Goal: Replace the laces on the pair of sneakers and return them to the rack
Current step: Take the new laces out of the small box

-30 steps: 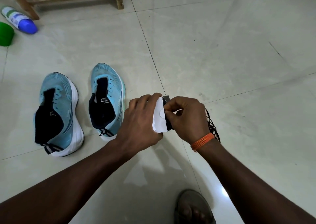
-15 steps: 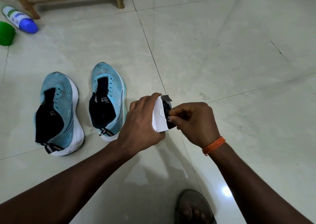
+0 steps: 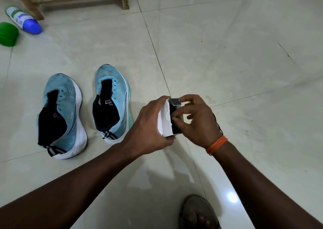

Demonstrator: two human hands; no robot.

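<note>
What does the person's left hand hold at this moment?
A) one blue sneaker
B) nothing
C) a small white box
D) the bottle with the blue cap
C: the left hand grips a small white box from the side, while the right hand pinches at its open end.

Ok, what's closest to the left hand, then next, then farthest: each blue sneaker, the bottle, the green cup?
1. Near sneaker, just left of the left hand holding the box.
2. Far sneaker, further left.
3. Bottle and green cup, far off at top left; too close to call between them.
</note>
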